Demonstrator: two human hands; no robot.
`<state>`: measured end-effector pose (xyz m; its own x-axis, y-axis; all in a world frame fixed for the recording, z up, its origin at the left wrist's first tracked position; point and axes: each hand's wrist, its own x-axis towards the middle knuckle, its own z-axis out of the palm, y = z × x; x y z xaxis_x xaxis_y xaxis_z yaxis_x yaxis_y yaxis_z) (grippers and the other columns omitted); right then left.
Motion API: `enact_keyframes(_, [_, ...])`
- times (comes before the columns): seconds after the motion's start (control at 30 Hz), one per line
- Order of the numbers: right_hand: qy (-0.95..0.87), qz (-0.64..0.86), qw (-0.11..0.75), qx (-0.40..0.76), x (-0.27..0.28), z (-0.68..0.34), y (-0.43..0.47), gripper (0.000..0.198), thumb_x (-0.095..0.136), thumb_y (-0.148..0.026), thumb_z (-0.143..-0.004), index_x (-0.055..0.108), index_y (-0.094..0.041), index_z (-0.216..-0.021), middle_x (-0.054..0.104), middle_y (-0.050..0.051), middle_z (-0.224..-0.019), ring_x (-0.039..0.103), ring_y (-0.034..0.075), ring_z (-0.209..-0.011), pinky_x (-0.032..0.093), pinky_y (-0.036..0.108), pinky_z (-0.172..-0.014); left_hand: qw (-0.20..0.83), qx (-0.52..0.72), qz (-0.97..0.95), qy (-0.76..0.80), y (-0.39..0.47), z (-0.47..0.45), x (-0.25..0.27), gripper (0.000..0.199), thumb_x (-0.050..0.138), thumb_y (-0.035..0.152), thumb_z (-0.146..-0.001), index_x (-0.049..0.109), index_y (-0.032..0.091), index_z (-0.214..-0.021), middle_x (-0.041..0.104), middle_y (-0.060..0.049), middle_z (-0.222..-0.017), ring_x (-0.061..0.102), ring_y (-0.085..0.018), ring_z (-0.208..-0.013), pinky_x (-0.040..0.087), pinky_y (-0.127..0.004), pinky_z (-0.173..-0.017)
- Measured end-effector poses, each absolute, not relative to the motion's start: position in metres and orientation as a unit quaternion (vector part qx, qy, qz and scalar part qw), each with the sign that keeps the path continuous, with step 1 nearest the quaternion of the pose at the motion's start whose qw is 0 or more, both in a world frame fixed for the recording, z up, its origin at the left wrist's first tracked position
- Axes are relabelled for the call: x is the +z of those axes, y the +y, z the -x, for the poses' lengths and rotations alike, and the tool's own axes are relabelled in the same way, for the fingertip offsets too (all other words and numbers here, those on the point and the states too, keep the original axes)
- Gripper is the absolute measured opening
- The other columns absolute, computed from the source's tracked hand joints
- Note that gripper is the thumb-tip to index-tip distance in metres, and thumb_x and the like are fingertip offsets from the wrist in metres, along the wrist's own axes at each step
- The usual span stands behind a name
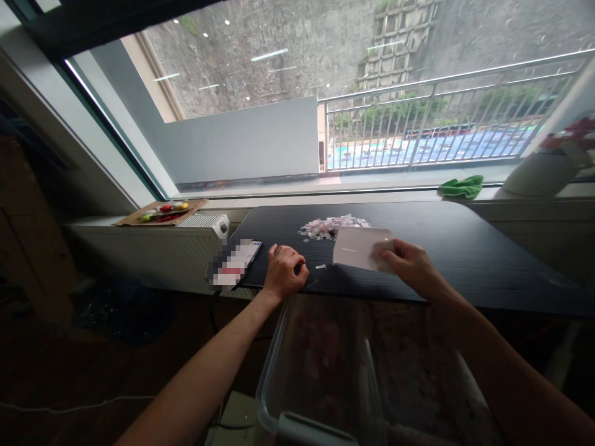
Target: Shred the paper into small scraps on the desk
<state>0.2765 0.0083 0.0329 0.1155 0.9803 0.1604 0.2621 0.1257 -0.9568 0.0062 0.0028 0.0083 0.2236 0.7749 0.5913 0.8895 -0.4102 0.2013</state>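
A pale, thin, stiff rectangular sheet [360,246] is gripped at its right edge by my right hand [409,263], thumb on top. Its far edge stands by a heap of small white and pinkish scraps [332,227] on the dark tabletop [441,248]. My left hand [284,271] rests near the table's front edge with its fingers curled in, and nothing shows in it. One loose white scrap [321,267] lies between my hands. Left of my left hand, a phone [244,254] lies at the table's corner, partly blurred out.
Below the table's front edge stands a clear plastic bin [269,378] with pale bits inside. A radiator [153,248] is on the left, with a cardboard piece [134,215] bearing colourful items on it. On the windowsill lie a green cloth [461,187] and a white spray bottle [539,173].
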Motion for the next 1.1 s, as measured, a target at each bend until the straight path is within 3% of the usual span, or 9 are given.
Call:
enact_keyframes(0.3, [-0.515,0.559,0.500,0.415,0.025,-0.293,0.006,0.020,0.064,-0.031,-0.068,0.073,-0.021,-0.083,0.076,0.002,-0.080,0.068,0.017,-0.066,0.055,0.026,-0.059,0.092,-0.321,0.777,-0.533,0.003,-0.007,0.008,0.011,0.055,0.023,-0.076,0.065,0.020,-0.072,0.065,-0.004,-0.080,0.058,-0.024,-0.094,0.029,-0.052,-0.107])
enact_keyframes(0.57, [-0.537,0.522,0.431,0.504,0.021,-0.293,-0.007,0.025,0.069,-0.032,-0.067,0.076,-0.019,-0.088,0.077,0.004,-0.087,0.070,0.020,-0.071,0.057,0.029,-0.062,0.084,-0.314,0.776,-0.541,0.002,-0.007,0.011,0.010,0.055,0.023,-0.076,0.064,0.022,-0.072,0.066,-0.003,-0.081,0.058,-0.023,-0.094,0.028,-0.051,-0.108])
enact_keyframes(0.8, [-0.571,0.511,0.397,0.505,0.031,-0.289,-0.017,0.028,0.071,-0.036,-0.068,0.076,-0.018,-0.089,0.077,0.007,-0.086,0.071,0.023,-0.075,0.058,0.031,-0.063,0.085,-0.313,0.774,-0.543,0.001,-0.008,0.010,0.010,0.055,0.022,-0.075,0.065,0.022,-0.072,0.066,-0.003,-0.081,0.058,-0.023,-0.093,0.028,-0.050,-0.108])
enact_keyframes(1.1, [-0.584,0.515,0.500,0.380,0.034,-0.267,0.000,0.024,0.066,-0.033,-0.070,0.072,-0.017,-0.087,0.073,0.004,-0.079,0.066,0.018,-0.068,0.055,0.029,-0.063,0.088,-0.312,0.777,-0.540,0.002,-0.007,0.011,0.011,0.054,0.022,-0.076,0.064,0.021,-0.072,0.066,-0.003,-0.080,0.058,-0.023,-0.094,0.028,-0.051,-0.107])
